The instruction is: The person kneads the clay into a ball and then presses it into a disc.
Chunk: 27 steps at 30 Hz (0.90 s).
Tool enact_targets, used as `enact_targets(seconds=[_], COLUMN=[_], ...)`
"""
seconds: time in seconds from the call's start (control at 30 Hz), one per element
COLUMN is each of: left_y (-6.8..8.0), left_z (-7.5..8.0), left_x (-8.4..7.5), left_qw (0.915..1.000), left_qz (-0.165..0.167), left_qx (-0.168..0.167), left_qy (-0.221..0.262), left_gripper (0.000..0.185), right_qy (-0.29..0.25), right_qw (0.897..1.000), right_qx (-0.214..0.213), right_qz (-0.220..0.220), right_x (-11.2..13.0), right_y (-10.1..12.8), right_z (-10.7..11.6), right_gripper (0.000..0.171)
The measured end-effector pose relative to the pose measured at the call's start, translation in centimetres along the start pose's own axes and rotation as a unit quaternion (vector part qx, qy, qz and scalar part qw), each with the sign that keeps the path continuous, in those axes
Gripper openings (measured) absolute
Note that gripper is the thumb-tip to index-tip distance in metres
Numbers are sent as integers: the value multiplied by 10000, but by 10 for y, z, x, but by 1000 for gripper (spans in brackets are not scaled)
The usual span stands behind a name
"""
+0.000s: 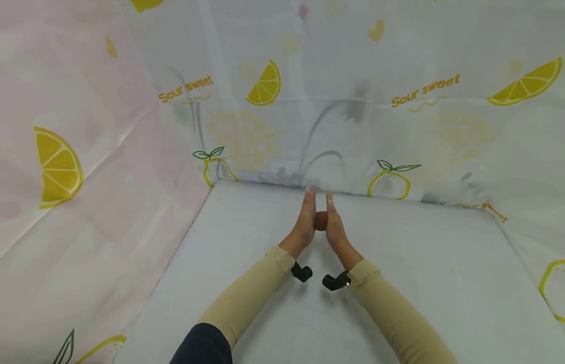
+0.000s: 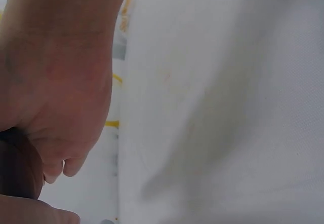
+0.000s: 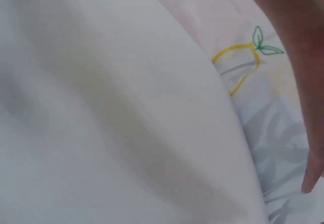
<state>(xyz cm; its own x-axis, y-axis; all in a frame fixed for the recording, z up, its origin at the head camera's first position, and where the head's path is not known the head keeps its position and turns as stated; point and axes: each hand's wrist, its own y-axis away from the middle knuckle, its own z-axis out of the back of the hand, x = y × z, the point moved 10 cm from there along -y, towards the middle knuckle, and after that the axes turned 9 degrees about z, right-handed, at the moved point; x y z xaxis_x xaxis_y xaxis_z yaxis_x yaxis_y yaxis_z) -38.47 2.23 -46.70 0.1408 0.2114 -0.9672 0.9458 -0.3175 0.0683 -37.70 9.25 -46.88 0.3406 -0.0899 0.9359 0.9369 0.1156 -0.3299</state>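
A small brown ball (image 1: pixel 320 221) is held between two upright palms near the far side of the white table. My left hand (image 1: pixel 305 222) presses it from the left, fingers straight and pointing away. From the right, the palm of my right hand (image 1: pixel 335 226) presses against it, its fingers also extended. In the left wrist view the ball (image 2: pixel 19 165) shows dark at the left edge, beside my left hand (image 2: pixel 63 92). The right wrist view has only part of my right hand (image 3: pixel 309 72) along its right edge; the ball is out of sight there.
The white tabletop (image 1: pixel 246 217) lies below the hands, which cast soft shadows on it. Behind and at the sides hang curtains (image 1: pixel 318 126) printed with lemons and lettering. Black camera mounts (image 1: pixel 302 273) jut inward from both wrists, close to each other.
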Motion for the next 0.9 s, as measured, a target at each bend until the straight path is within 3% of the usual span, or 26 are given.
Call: enact_targets(seconds=[0.1, 0.27, 0.4, 0.53, 0.67, 0.77, 0.9], left_y=[-3, -6, -9, -10, -8, -6, -6], left_z=[5, 17, 26, 29, 33, 31, 21], left_x=[-1, 10, 18, 21, 28, 31, 28], left_qw=[9997, 9964, 9932, 9928, 9903, 9884, 9919], left_qz=[9, 365, 546, 541, 788, 960, 740], left_qx=[-233, -745, -977, -956, -938, -833, -407], left_qy=[-6, -171, -317, -483, -648, -834, -952], left_gripper=[87, 90, 90, 88, 92, 101, 94], right_qy=[74, 208, 72, -73, -91, -3, 136], right_qw=[9996, 9974, 9969, 9962, 9961, 9966, 9968], right_qx=[243, 577, 562, 447, 423, 352, 295], right_qz=[100, 388, 550, 740, 769, 747, 731], right_x=[18, 40, 35, 20, 17, 24, 46], right_y=[6, 18, 21, 18, 16, 13, 11], right_z=[-7, -22, -29, -31, -32, -30, -25], right_gripper=[53, 52, 54, 57, 57, 56, 56])
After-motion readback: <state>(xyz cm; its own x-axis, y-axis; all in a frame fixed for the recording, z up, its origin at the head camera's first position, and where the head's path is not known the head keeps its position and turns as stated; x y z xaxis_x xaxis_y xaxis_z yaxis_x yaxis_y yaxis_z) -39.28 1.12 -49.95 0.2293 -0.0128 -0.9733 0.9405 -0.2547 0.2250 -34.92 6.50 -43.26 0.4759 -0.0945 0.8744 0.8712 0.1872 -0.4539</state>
